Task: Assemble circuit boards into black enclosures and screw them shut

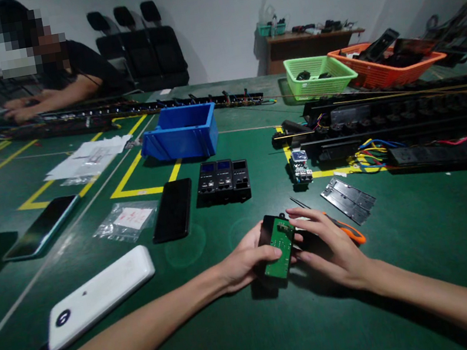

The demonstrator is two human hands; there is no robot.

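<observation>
My left hand [247, 259] is closed around a green circuit board [280, 251] seated in a black housing, with the thumb lying across the board's face. My right hand [333, 248] is beside the board's right edge, fingers apart; whether its fingertips touch the edge I cannot tell. Partly behind that hand lies a screwdriver with an orange and black handle [353, 231]. A thin black slotted panel [348, 200] rests just beyond it. Farther back are a black module with several ports and small screens [223, 182] and a small separate board assembly [301, 167].
A white power bank [99, 298], a black phone [172, 210], a plastic bag [127, 221] and another phone [43, 226] lie leftward. Behind stand a blue bin [182, 134], a green basket [318, 78] and an orange basket [395, 70]. Long black wired assemblies [411, 115] occupy the right. A person [78, 75] sits across.
</observation>
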